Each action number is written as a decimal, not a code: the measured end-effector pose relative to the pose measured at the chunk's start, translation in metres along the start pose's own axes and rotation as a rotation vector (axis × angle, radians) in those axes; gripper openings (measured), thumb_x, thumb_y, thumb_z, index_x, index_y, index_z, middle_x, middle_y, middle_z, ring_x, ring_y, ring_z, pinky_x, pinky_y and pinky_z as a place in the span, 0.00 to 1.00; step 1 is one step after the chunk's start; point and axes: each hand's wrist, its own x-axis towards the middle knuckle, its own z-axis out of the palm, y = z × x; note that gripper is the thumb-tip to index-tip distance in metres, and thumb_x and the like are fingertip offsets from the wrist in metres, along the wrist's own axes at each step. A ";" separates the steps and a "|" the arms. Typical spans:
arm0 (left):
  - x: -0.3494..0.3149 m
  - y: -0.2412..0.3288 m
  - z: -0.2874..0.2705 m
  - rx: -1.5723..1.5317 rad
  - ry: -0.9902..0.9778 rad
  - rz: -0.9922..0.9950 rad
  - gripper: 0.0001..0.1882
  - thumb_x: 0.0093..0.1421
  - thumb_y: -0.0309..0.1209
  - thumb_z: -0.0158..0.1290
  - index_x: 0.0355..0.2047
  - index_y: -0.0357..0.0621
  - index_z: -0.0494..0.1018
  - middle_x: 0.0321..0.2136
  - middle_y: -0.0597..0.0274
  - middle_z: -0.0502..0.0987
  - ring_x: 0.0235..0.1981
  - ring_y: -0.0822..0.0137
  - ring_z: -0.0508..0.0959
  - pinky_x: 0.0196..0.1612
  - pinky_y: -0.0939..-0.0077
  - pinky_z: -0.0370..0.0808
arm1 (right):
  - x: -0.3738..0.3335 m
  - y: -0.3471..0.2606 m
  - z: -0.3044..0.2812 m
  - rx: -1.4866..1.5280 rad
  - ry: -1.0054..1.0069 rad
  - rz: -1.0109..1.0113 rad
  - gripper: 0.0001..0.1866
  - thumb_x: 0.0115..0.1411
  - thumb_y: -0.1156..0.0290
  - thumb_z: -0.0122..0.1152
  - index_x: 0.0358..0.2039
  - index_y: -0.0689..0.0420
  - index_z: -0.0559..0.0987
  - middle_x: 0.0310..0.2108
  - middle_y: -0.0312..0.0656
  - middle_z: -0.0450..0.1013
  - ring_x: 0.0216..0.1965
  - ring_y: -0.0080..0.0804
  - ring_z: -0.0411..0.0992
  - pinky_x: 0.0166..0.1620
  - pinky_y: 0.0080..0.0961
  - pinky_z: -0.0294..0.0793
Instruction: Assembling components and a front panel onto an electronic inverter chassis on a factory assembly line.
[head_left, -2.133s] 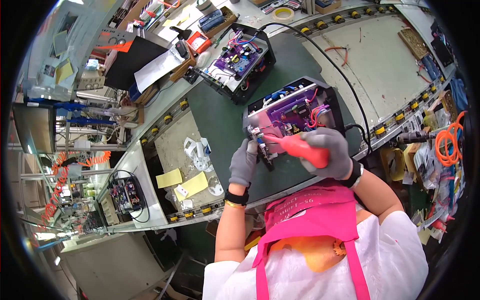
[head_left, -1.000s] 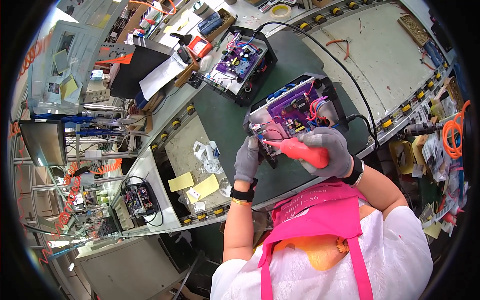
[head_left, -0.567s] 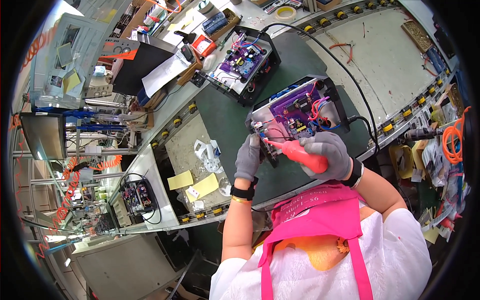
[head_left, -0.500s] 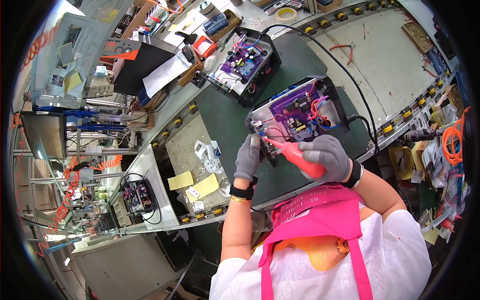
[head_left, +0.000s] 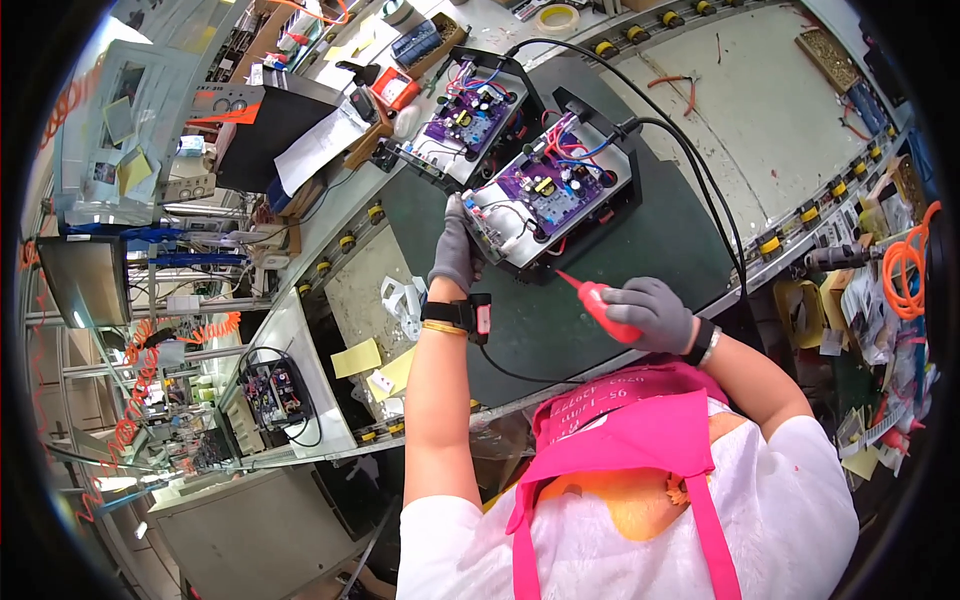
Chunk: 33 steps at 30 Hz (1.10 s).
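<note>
My gloved left hand (head_left: 454,252) grips the front panel end of an open electronics chassis (head_left: 520,262), with the thumb up along the panel and the other fingers mostly hidden beneath. A purple circuit board (head_left: 553,190) with red and blue wires lies inside it. Gloved too, my right hand (head_left: 652,308) is closed round a red squeeze bottle (head_left: 595,300) with a thin pointed nozzle. The nozzle points toward the chassis's near corner, apart from it. Just beyond, a second open chassis (head_left: 425,166) with a similar board stands close against the first.
A dark green mat (head_left: 520,340) lies under both chassis. Black cables (head_left: 690,165) arc from their back ends to the right. Red-handled pliers (head_left: 690,92) and a bin of small parts (head_left: 828,60) sit on the right. Yellow paper sheets (head_left: 357,358) and crumpled plastic (head_left: 403,305) lie left.
The held chassis has turned and moved away and left, against the second one. My left hand went along with it. My right hand has drawn the bottle's nozzle back from the front panel.
</note>
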 end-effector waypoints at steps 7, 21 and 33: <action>-0.004 0.007 0.001 0.009 0.013 -0.035 0.37 0.51 0.77 0.39 0.21 0.56 0.72 0.10 0.69 0.66 0.07 0.72 0.61 0.10 0.76 0.51 | 0.011 0.016 0.048 0.001 0.001 -0.035 0.29 0.38 0.72 0.70 0.45 0.48 0.74 0.47 0.37 0.72 0.32 0.38 0.71 0.35 0.34 0.72; 0.008 -0.022 -0.003 -0.415 -0.426 0.164 0.35 0.62 0.60 0.44 0.58 0.47 0.64 0.47 0.59 0.74 0.47 0.58 0.76 0.51 0.59 0.74 | 0.010 -0.014 -0.017 0.061 0.237 0.245 0.33 0.40 0.72 0.74 0.48 0.53 0.69 0.39 0.44 0.75 0.36 0.44 0.76 0.39 0.35 0.77; 0.005 -0.090 -0.013 -0.343 -0.044 0.127 0.39 0.58 0.71 0.33 0.45 0.48 0.69 0.18 0.62 0.68 0.12 0.72 0.59 0.16 0.79 0.57 | -0.244 -0.107 -0.187 -0.720 1.009 1.136 0.25 0.48 0.60 0.69 0.43 0.56 0.70 0.37 0.41 0.70 0.40 0.35 0.71 0.47 0.31 0.70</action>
